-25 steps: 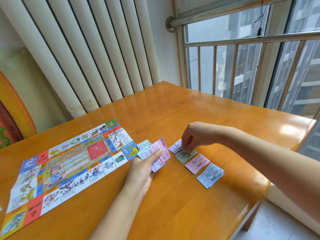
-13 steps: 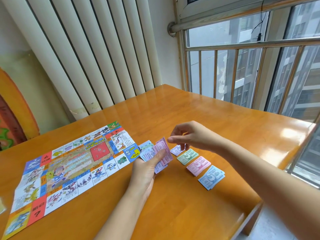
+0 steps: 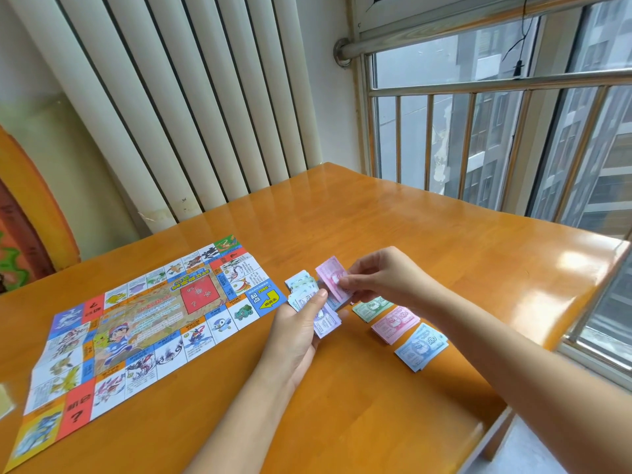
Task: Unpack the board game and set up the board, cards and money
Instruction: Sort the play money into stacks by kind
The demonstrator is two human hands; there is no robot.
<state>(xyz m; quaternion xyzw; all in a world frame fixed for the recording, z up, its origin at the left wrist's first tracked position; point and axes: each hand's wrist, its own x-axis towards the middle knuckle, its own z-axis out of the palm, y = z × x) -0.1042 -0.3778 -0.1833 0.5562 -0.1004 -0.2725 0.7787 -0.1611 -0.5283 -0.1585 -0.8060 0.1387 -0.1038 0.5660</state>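
Note:
The colourful paper game board [image 3: 143, 323] lies unfolded flat on the left of the wooden table [image 3: 393, 234]. My left hand [image 3: 297, 333] grips a fanned stack of play money [image 3: 313, 302] just right of the board. My right hand [image 3: 379, 277] pinches the top pink note [image 3: 330, 273] of that stack. Three sorted piles lie in a row on the table to the right: green notes [image 3: 372, 307], pink notes [image 3: 395, 323] and blue notes [image 3: 422, 345]. A fourth pile seen earlier is hidden behind my right hand.
The table's right edge [image 3: 533, 371] runs close past the blue pile. A window with metal bars [image 3: 478, 138] stands behind the table, and vertical blinds [image 3: 191, 107] hang at the back left. A yellowish scrap [image 3: 5, 400] lies at the far left edge.
My right hand lifted off the green pile on the table, swung left to the stack in my left hand, and now pinches its top pink note. The left hand stayed put.

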